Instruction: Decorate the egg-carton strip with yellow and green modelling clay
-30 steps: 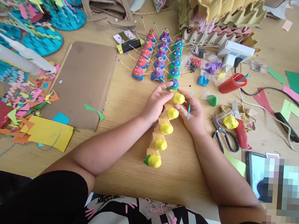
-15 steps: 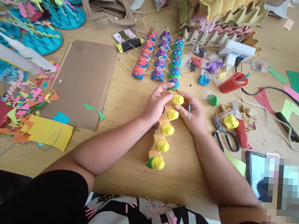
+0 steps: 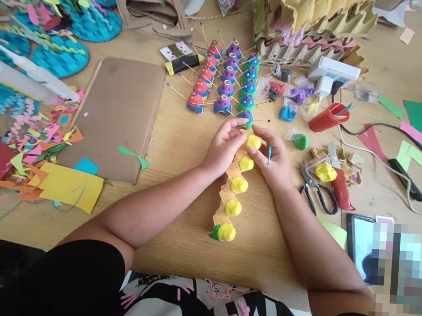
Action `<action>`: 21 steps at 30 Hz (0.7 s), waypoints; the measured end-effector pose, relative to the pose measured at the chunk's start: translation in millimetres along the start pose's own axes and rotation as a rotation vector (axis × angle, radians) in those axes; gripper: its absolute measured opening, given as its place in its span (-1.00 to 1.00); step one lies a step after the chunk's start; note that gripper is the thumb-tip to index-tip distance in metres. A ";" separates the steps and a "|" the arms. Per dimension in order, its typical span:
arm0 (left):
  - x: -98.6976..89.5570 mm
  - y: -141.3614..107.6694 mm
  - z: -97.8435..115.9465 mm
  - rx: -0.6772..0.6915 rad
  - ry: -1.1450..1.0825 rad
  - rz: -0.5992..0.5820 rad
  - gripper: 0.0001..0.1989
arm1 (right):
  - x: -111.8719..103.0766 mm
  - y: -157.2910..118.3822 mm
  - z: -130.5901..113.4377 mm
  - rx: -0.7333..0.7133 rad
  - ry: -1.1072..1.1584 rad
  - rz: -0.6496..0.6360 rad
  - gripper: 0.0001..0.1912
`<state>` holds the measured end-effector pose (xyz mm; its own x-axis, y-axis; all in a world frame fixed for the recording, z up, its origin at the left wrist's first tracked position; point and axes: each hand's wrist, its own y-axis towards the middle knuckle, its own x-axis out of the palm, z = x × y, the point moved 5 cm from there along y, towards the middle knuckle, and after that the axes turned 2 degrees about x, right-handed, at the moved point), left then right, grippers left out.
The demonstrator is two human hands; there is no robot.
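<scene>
A strip of egg carton (image 3: 234, 169) runs down the table in front of me, its bumps capped with yellow clay (image 3: 239, 184). Green clay (image 3: 215, 232) shows at its near end. My left hand (image 3: 223, 147) grips the strip's far end from the left. My right hand (image 3: 273, 157) closes on the same end from the right, thumb against the topmost yellow cap. A thin blue stick (image 3: 269, 155) pokes out by the right fingers. Just beyond stand finished rows in red (image 3: 200, 87), purple (image 3: 225, 88) and blue-green clay (image 3: 248, 101), with faces and pin-like feelers.
Scissors (image 3: 316, 189), yellow clay (image 3: 326, 172) and a red cup (image 3: 329, 117) lie to the right, near a phone (image 3: 361, 243). A cardboard sheet (image 3: 117, 114) and paper scraps (image 3: 48, 133) are on the left. Stacked egg trays (image 3: 312, 21) stand at the back.
The egg carton strip has shifted slightly to the right along with both hands. The grip at its far end looks the same.
</scene>
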<state>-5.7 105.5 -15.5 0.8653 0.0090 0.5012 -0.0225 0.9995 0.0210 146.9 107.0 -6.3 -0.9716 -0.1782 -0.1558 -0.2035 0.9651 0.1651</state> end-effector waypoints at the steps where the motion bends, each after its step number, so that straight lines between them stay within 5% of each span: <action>1: 0.3 -0.7 0.4 0.002 0.004 -0.001 -0.60 | 0.1 -0.1 -0.7 0.002 -0.011 0.001 -0.45; 21: 2.2 -7.2 2.0 0.008 0.061 -0.001 -0.63 | 3.2 -3.8 -1.1 0.063 0.046 -0.005 -0.60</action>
<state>-4.7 98.3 -12.8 0.8943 0.0104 0.4473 -0.0258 0.9993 0.0283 144.4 102.5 -6.3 -0.9754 -0.1906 -0.1110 -0.2020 0.9740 0.1026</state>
